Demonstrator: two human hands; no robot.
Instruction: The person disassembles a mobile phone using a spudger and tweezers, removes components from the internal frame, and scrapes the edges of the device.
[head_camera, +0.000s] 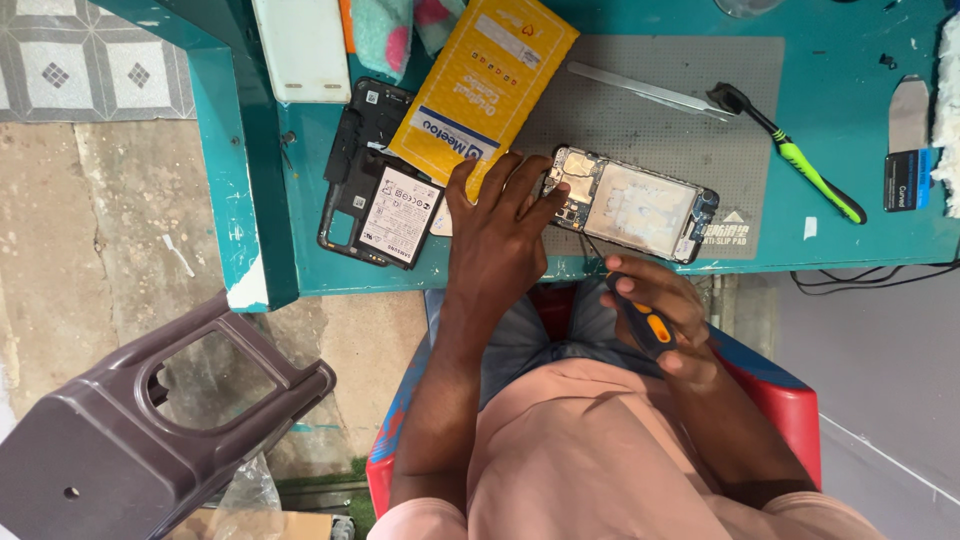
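An opened phone body (632, 205) lies on a grey mat (650, 110) at the near edge of a teal table (850, 60), its inner frame and circuit board showing. My left hand (497, 225) rests on the table with its fingertips touching the phone's left end. My right hand (665, 320) is below the table edge, over my lap, closed around a screwdriver (645, 325) with a black and orange handle. To the left lie the phone's black back cover (350, 150) and a battery (398, 215).
A yellow box (485, 75) lies beside the mat. Metal tweezers (650, 92) and a green-handled brush (800, 160) rest farther back. A brown plastic stool (150, 420) stands on the floor at left. I sit on a red chair (790, 400).
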